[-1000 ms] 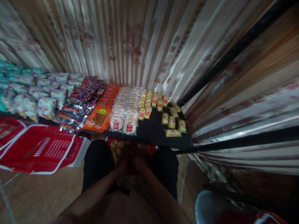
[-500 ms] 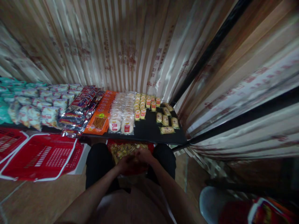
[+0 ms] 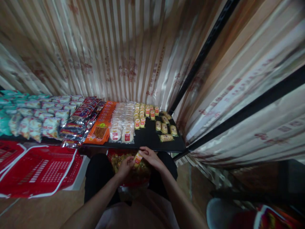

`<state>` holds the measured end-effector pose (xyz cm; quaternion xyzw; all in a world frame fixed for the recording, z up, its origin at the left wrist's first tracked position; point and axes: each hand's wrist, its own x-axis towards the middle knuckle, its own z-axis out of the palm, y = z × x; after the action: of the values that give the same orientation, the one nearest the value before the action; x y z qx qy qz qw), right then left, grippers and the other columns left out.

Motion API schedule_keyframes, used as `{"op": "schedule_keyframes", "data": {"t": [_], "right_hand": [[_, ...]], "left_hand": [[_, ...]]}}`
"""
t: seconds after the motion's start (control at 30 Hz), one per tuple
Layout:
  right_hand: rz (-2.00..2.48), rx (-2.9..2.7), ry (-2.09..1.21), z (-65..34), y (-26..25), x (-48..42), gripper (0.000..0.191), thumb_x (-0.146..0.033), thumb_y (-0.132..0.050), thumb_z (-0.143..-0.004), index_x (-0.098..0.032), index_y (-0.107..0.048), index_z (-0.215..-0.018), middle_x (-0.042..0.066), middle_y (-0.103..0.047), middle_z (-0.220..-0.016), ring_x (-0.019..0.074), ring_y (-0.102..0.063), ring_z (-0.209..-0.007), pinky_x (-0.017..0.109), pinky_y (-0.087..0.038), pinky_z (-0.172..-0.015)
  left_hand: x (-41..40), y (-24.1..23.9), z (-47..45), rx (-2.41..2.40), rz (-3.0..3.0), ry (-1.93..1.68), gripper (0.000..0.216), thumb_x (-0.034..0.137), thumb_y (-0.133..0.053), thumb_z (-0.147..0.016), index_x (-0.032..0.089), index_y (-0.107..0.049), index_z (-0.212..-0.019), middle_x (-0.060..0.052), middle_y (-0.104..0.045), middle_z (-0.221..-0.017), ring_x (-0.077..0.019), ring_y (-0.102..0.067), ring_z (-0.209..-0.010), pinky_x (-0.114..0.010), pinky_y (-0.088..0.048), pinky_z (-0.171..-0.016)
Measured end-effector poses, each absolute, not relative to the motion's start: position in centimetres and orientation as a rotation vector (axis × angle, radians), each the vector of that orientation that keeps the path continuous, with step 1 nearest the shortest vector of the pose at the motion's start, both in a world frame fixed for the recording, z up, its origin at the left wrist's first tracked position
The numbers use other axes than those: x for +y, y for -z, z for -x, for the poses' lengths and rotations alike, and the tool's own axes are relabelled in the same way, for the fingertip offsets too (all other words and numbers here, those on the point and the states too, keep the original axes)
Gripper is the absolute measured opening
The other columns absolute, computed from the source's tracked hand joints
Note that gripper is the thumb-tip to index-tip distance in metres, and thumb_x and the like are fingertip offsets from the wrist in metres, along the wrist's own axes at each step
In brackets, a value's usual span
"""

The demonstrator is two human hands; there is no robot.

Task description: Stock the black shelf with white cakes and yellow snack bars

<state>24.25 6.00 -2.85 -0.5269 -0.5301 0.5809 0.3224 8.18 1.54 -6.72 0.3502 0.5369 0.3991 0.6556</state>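
Both my hands are together above a red container of small yellow snack packets (image 3: pixel 124 160) that rests between my knees. My right hand (image 3: pixel 150 157) and my left hand (image 3: pixel 125 166) pinch one small yellow packet with a red label (image 3: pixel 137 158) between them. Just beyond them a black shelf (image 3: pixel 152 140) carries rows of the same yellow packets (image 3: pixel 147 113), and a few more of them lie singly (image 3: pixel 166 137) near its right end.
Further left the shelf bears round white cakes in clear wrap (image 3: pixel 122 127), an orange packet (image 3: pixel 101 127), dark foil bags (image 3: pixel 79 119) and white-and-teal bags (image 3: pixel 30 116). Red plastic baskets (image 3: pixel 40 170) lie at the lower left. A striped glossy curtain (image 3: pixel 124 51) hangs behind.
My hands have come up out of the red container with one yellow packet, and have moved toward the shelf edge. The camera has tilted upward.
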Motion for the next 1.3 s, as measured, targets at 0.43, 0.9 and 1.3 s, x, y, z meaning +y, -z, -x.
{"op": "schedule_keyframes", "data": {"t": [0.43, 0.9, 1.3], "right_hand": [[1.223, -1.257, -1.343, -23.7, 3.2, 6.1, 0.038, -0.039, -0.061, -0.070, -0.019, -0.055, -0.102, 0.006, -0.069, -0.088, 0.0187, -0.065, -0.076, 0.034, -0.052, -0.073], [1.416, -1.272, -0.986, -23.8, 4.6, 12.4, 0.037, -0.034, -0.054, -0.071, -0.019, -0.053, -0.105, 0.006, -0.066, -0.090, 0.0184, -0.063, -0.082, 0.033, -0.052, -0.076], [1.394, -1.329, -0.945, -22.7, 5.7, 16.4, 0.037, -0.033, -0.050, -0.075, -0.018, -0.054, -0.108, 0.008, -0.065, -0.099, 0.0175, -0.062, -0.088, 0.031, -0.051, -0.079]], "left_hand": [[4.5, 4.1, -12.3, 1.398, -0.857, -1.124, 0.038, 0.040, -0.060, -0.070, 0.015, -0.061, -0.099, -0.007, -0.061, -0.097, -0.0147, -0.062, -0.077, -0.023, -0.052, -0.062], [8.2, 1.3, -14.0, 1.771, -1.461, -0.902, 0.046, 0.007, -0.038, -0.075, 0.013, -0.052, -0.118, -0.011, -0.052, -0.124, -0.0193, -0.046, -0.117, -0.029, -0.033, -0.104], [11.1, 2.3, -14.8, 1.763, -1.398, -0.914, 0.051, 0.011, -0.038, -0.076, 0.010, -0.046, -0.127, -0.010, -0.038, -0.141, -0.0199, -0.031, -0.132, -0.031, -0.023, -0.111]]}}
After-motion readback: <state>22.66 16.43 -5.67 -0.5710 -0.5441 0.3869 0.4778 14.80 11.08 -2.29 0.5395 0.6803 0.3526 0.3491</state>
